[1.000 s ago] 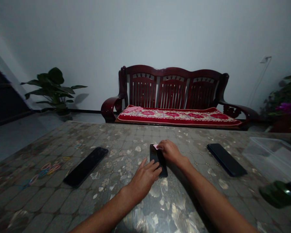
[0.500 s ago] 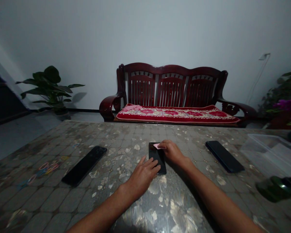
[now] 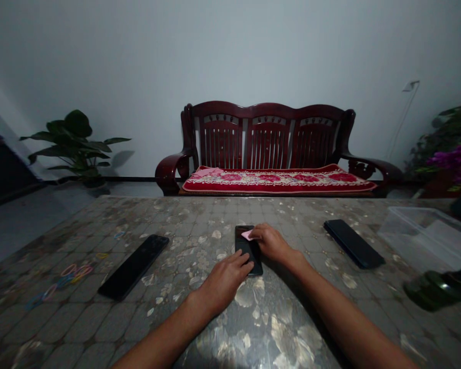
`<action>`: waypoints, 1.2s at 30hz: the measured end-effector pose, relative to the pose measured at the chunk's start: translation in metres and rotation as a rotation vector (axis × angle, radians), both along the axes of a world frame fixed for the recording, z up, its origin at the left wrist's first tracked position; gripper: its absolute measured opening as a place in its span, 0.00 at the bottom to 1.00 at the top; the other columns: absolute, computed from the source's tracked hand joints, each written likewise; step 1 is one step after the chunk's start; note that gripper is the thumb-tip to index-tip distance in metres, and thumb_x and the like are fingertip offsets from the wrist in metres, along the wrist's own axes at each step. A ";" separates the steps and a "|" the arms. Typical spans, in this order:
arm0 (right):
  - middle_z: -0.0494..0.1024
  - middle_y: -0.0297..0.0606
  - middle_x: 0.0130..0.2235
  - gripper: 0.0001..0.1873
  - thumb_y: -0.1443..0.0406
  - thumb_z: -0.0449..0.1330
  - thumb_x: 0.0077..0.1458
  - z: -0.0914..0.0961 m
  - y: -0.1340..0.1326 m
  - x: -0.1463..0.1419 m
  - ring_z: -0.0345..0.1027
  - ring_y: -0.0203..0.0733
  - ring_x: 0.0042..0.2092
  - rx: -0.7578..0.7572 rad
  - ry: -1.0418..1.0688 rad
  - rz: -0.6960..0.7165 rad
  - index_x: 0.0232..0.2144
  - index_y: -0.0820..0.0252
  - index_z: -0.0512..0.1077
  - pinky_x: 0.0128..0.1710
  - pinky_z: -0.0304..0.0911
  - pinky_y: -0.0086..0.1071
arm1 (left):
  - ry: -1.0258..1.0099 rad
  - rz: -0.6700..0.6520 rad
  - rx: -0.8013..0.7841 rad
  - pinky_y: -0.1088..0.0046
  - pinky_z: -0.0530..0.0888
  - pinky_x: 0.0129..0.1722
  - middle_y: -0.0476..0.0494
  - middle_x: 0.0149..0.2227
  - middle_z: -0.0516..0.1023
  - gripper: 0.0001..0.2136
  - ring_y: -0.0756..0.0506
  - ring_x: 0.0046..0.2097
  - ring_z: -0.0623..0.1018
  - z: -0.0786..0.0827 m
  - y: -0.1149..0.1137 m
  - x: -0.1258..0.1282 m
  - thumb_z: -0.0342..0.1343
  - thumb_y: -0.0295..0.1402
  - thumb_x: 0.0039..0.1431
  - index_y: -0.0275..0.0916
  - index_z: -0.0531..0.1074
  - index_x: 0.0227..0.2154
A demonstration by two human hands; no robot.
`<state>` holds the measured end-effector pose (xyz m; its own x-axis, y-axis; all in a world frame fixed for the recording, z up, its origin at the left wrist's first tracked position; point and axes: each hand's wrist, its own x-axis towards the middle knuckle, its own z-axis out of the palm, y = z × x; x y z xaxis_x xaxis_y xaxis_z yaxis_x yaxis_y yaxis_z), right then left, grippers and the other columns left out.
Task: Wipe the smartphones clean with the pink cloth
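A black smartphone (image 3: pixel 255 260) lies flat on the patterned table, between my two hands. My left hand (image 3: pixel 226 272) rests with its fingertips on the lower left of the screen, fingers stretched out and holding nothing. Pinched in my right hand (image 3: pixel 269 242) is a small pink cloth (image 3: pixel 247 235), pressed against the upper part of the screen. My right fingers cover some of the cloth and the phone's right edge. Another black phone (image 3: pixel 134 267) lies to the left, and a dark phone (image 3: pixel 353 244) lies to the right.
Several coloured rubber bands (image 3: pixel 69 275) lie at the left of the table (image 3: pixel 200 210). At the right stand a clear plastic box (image 3: pixel 401 230) and a green bottle (image 3: pixel 430 291) on its side. Beyond the table is a wooden bench (image 3: pixel 272 110) with a red cover.
The view has shifted slightly. My left thumb has drawn in towards the other fingers. My right hand keeps the pink cloth near the top of the phone.
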<state>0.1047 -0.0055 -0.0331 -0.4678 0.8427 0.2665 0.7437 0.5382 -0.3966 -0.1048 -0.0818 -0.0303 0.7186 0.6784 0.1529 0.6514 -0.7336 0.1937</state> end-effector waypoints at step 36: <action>0.80 0.43 0.40 0.13 0.75 0.56 0.60 0.011 -0.021 -0.001 0.68 0.44 0.44 0.068 -0.107 0.120 0.38 0.62 0.80 0.45 0.59 0.32 | 0.223 0.093 -0.421 0.37 0.37 0.67 0.29 0.74 0.37 0.60 0.27 0.73 0.35 0.018 0.091 -0.019 0.66 0.60 0.43 0.40 0.41 0.73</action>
<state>0.1040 -0.0261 -0.0218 -0.5927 0.7609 0.2642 0.7087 0.6485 -0.2777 -0.1233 0.0096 -0.0128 0.6360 0.7113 -0.2992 0.7698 -0.5581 0.3098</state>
